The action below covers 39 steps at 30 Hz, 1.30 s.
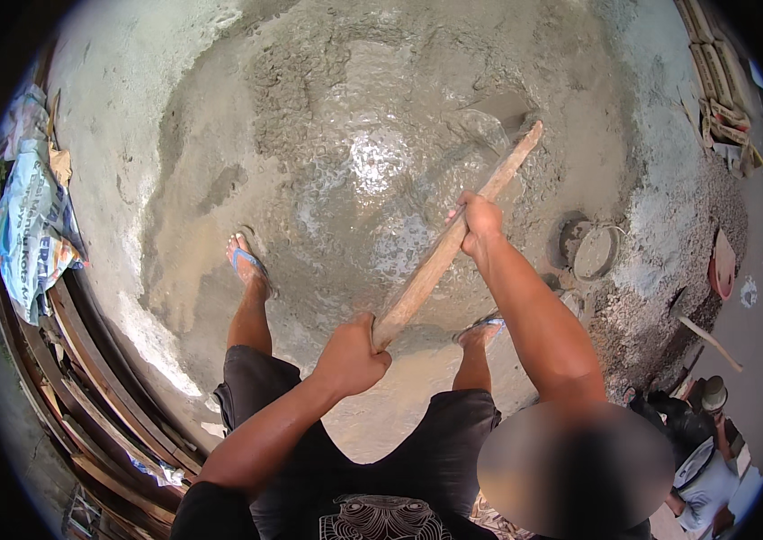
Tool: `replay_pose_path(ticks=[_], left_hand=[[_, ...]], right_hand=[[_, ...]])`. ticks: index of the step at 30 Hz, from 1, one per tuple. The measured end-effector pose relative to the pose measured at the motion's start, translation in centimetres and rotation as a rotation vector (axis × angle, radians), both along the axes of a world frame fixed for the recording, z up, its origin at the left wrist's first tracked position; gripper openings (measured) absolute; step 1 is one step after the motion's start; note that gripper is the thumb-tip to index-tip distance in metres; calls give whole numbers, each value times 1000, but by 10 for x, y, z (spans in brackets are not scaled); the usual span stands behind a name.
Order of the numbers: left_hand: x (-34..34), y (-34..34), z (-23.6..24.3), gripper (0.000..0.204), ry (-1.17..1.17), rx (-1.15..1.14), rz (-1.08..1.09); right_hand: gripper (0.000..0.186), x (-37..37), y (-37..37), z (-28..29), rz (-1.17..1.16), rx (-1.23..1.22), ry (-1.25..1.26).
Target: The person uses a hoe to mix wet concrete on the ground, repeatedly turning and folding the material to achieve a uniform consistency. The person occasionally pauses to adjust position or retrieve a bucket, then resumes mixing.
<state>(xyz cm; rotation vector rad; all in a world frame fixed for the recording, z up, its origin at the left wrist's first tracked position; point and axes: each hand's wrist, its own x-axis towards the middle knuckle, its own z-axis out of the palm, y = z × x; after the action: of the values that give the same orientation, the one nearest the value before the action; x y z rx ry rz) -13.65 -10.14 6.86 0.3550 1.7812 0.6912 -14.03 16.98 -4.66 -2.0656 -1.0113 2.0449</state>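
Observation:
I grip a long wooden handle (512,162) with both hands, held diagonally over wet grey cement mix (309,162). My left hand (354,355) is closed round its lower part, and my right hand (480,220) is wrapped round it higher up. At the far end, a metal blade (498,112) coated in grey mix lies partly sunk in the slurry. My feet in blue flip-flops (251,265) stand apart on the wet mix.
Colourful sacks (31,225) and wooden planks (103,369) line the left. To the right are mix-coated buckets (597,252), gravel (669,252), a red pan (723,265), another handled tool (705,337) and stacked bags (714,72). Another person (696,486) is at lower right.

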Motion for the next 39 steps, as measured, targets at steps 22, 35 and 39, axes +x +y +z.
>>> replay_pose_path(ticks=[22,35,39], left_hand=[[26,0,-13,42,-281,67,638],[-53,-185,126,25,-12,-490,-147],[-47,-127,94,25,116,-345,-326]], right_hand=[[17,-115,-45,-3,587,191,-78],[49,6,-236,91,-149,-257,266],[26,27,-186,46,-236,-278,145]])
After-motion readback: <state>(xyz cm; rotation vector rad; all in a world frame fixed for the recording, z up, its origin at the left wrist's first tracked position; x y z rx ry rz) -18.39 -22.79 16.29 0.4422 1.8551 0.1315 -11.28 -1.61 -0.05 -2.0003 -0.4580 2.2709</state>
